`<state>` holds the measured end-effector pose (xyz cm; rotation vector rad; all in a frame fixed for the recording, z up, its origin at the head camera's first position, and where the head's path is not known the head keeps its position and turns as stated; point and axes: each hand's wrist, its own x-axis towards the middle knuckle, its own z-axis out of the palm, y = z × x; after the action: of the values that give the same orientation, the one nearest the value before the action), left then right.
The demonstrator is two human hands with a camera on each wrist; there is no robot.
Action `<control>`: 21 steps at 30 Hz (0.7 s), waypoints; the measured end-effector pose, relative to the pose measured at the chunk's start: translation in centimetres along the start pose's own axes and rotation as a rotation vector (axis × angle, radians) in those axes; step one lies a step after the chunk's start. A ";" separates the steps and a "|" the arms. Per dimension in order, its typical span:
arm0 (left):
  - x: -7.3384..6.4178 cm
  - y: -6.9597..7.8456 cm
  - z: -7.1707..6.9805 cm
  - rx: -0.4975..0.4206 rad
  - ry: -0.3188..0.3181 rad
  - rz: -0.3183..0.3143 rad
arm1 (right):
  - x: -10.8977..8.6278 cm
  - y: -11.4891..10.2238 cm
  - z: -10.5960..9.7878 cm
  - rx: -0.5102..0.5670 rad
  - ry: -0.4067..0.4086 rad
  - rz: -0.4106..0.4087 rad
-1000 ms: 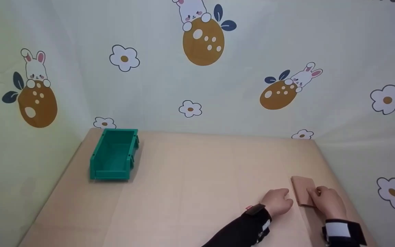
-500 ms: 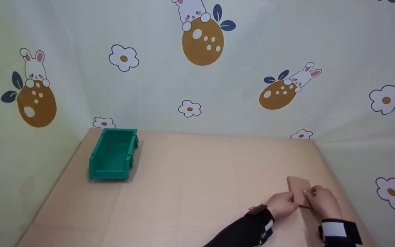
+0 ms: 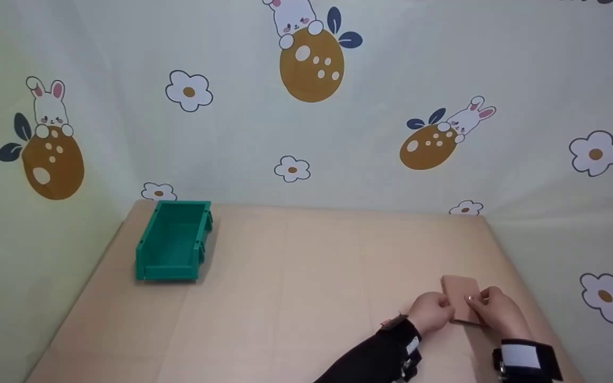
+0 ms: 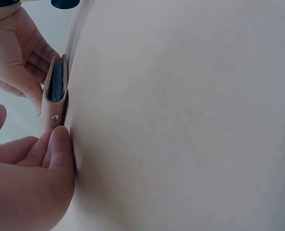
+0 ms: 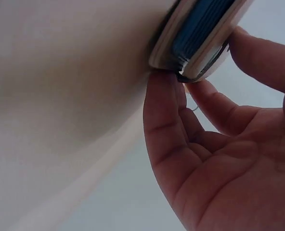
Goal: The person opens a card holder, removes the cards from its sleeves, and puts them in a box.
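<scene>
A tan card holder [image 3: 458, 292] lies near the table's right side, its front edge a little raised. In the left wrist view its end shows a round metal snap and a stack of dark blue sleeves [image 4: 58, 83] between the covers. My left hand [image 3: 430, 312] pinches its near left edge between thumb and fingers. On the other side my right hand [image 3: 503, 313] grips it, the thumb on the upper cover. In the right wrist view, that hand's fingers [image 5: 164, 113] reach under the edge of the holder.
A green plastic bin [image 3: 171, 272], its low front toward me, stands at the table's far left. Behind and beside the beige table [image 3: 306, 266] hangs a pale curtain [image 3: 232, 133] with printed rabbits and flowers.
My left hand has come right and now pinches the card holder. The holder has shifted slightly left and its near edge has tipped up a little. The right hand stays on it.
</scene>
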<state>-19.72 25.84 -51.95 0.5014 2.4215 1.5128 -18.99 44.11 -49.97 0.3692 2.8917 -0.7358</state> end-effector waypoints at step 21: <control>-0.9 -1.3 -4.7 -0.223 0.160 -0.124 | -1.5 -5.3 0.5 0.140 -0.007 -0.053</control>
<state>-20.88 21.14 -51.05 0.1872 2.3069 1.7999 -18.91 39.08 -47.71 0.3062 2.8616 -0.9500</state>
